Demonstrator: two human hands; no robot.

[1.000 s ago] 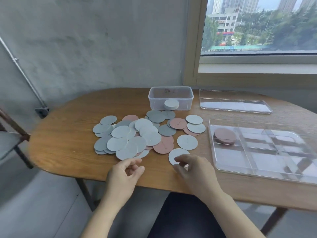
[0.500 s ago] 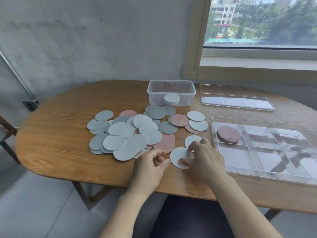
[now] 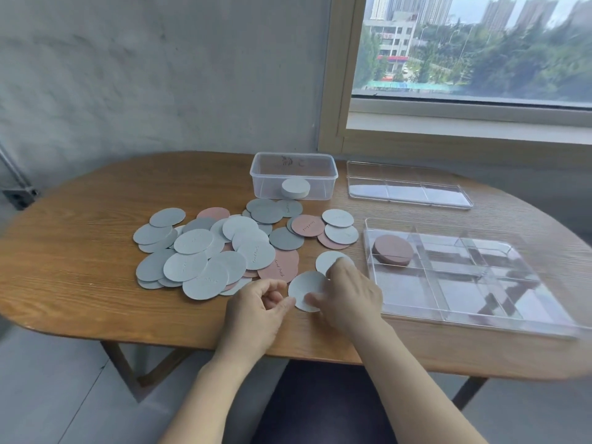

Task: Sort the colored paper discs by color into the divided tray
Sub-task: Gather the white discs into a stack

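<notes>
Hands on wooden table (image 3: pixel 80 267). Right hand (image 3: pixel 349 293) spread wide: thumb on pale grey disc (image 3: pixel 304 288), fingertips (image 3: pixel 340 265) on second pale disc (image 3: pixel 328 261) just beyond; both discs lie flat. Left hand (image 3: pixel 256 302) loosely curled, holding nothing, thumb tip at first disc's left edge. Disc pile (image 3: pixel 205 261) beyond left hand. Divided tray (image 3: pixel 480 328) just right of right hand, pink stack (image 3: pixel 393 249) in its far-left compartment.

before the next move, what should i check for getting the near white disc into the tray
1. Nothing on top of the disc: ok.
2. Grip: cannot tell; right hand rests on it, left hand at its edge.
3. Second disc under the right hand: not ok, may come along.
4. Tray has empty compartments: ok; only a pink stack, far-left one.
5. Path to tray: ok, nothing between.
</notes>
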